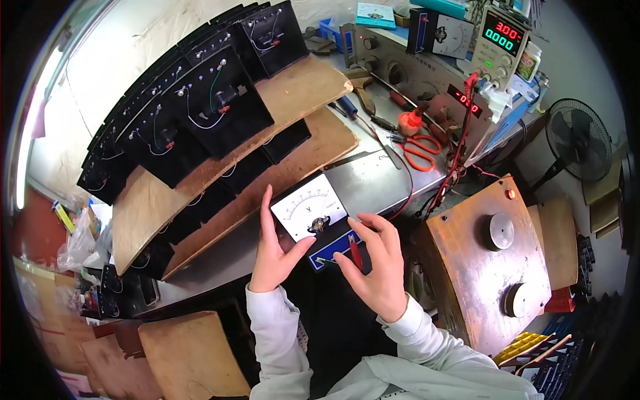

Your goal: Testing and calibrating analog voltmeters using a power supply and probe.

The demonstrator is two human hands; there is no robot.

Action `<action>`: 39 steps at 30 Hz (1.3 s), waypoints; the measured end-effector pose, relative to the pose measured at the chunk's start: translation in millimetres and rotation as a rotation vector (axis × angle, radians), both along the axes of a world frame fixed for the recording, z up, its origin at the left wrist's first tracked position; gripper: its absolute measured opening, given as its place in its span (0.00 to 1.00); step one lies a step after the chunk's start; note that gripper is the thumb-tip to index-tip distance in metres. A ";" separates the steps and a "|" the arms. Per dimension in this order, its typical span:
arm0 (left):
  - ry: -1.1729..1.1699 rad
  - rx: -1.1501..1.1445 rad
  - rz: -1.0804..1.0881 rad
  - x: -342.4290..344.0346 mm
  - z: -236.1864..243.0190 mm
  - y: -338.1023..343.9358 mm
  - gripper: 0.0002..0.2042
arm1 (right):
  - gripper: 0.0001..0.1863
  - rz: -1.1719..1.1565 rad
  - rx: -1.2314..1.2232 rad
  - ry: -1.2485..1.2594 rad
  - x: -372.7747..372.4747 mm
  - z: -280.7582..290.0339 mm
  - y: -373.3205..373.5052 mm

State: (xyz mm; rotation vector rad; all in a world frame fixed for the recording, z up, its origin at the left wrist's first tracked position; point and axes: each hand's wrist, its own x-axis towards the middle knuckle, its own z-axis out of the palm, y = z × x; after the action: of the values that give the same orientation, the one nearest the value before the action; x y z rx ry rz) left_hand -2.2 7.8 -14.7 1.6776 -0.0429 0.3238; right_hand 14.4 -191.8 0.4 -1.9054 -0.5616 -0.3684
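In the middle, a square white-faced analog panel voltmeter (309, 206) with an arched scale is tilted toward me. My left hand (273, 250) grips it, with the fingers along its left side and the thumb at its lower edge. My right hand (379, 270) is beside the meter's lower right corner, thumb and fingers apart, with nothing visibly held. A red alligator clip (355, 252) shows between its thumb and fingers. Below the meter lies a blue panel (322, 259) with a metal clip on it. Whether my right fingertips touch the meter, I cannot tell.
To the left, wooden shelves (300, 79) hold several black meter housings (233, 110) with wires. Orange-handled scissors (421, 153) and tools lie on the metal bench. A lit power supply (501, 47) stands at the back right. A metal box with two knobs (477, 267) is right; beyond stands a fan (577, 140).
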 end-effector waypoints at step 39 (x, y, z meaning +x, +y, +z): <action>-0.035 0.183 0.101 -18.0 -14.9 9.1 0.56 | 0.11 0.046 0.111 0.139 -5.2 -34.8 -43.0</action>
State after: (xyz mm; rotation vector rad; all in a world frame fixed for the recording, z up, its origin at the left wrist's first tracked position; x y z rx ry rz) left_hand -20.2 16.9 -29.7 1.8596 -0.0140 0.4361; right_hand 9.2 -234.7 -34.4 -1.7926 -0.4823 -0.2307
